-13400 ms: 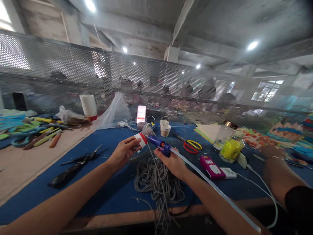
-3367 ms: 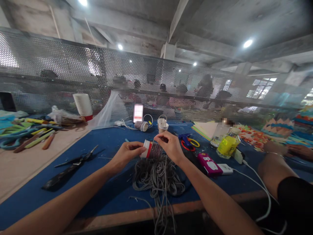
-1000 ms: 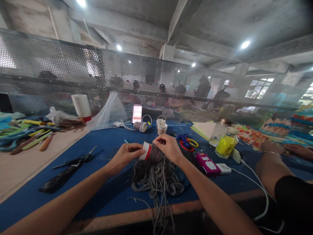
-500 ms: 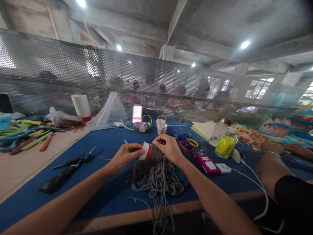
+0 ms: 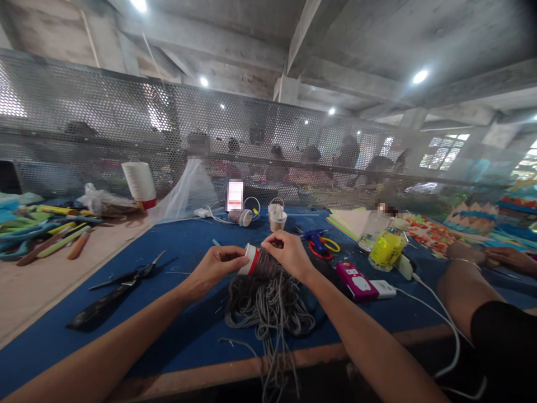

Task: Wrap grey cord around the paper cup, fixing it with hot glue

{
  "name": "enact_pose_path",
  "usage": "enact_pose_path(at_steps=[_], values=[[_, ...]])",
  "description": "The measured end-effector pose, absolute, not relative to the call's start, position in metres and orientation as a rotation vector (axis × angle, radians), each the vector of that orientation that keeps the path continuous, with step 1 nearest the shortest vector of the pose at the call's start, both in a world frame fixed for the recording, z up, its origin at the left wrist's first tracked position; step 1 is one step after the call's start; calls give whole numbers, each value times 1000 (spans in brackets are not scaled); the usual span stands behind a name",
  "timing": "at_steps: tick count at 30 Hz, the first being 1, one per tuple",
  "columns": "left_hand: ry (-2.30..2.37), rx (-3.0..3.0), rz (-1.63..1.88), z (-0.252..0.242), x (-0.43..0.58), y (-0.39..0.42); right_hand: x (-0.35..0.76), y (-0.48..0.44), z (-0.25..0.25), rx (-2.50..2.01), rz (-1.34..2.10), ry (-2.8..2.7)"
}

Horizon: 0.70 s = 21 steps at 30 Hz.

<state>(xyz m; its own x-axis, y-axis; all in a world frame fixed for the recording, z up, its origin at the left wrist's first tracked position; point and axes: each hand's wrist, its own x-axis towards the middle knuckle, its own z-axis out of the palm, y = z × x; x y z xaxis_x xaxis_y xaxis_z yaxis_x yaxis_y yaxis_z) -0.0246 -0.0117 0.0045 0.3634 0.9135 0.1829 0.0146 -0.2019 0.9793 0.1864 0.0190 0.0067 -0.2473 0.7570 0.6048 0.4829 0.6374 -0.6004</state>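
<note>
Tilted on its side, a white paper cup (image 5: 252, 258) with a red band has grey cord (image 5: 267, 265) wound around its body. My left hand (image 5: 218, 267) is closed on the cup's white end, thumb and fingers pinching it. At the wound side, my right hand (image 5: 289, 253) is closed in a pinch on the cord; its fingertips partly hide the strand. Just below the cup lies a loose heap of grey cord (image 5: 268, 308), with strands hanging over the table's front edge.
Black-handled scissors (image 5: 121, 288) lie at left, near pliers and other tools (image 5: 54, 238). Stacked paper cups (image 5: 139, 182) stand behind. Two small cups (image 5: 277, 218), a blue glue gun (image 5: 318, 238), a magenta box (image 5: 356, 281) and a yellow bottle (image 5: 386, 251) are beyond. Another person's arm (image 5: 459, 285) is at right.
</note>
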Motion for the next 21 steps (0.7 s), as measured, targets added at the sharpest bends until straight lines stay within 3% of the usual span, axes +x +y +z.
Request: enact_pose_path(at_steps=[21], values=[[848,1532,1040,1,-26,-11,187,21,5,-997,390,-1918]])
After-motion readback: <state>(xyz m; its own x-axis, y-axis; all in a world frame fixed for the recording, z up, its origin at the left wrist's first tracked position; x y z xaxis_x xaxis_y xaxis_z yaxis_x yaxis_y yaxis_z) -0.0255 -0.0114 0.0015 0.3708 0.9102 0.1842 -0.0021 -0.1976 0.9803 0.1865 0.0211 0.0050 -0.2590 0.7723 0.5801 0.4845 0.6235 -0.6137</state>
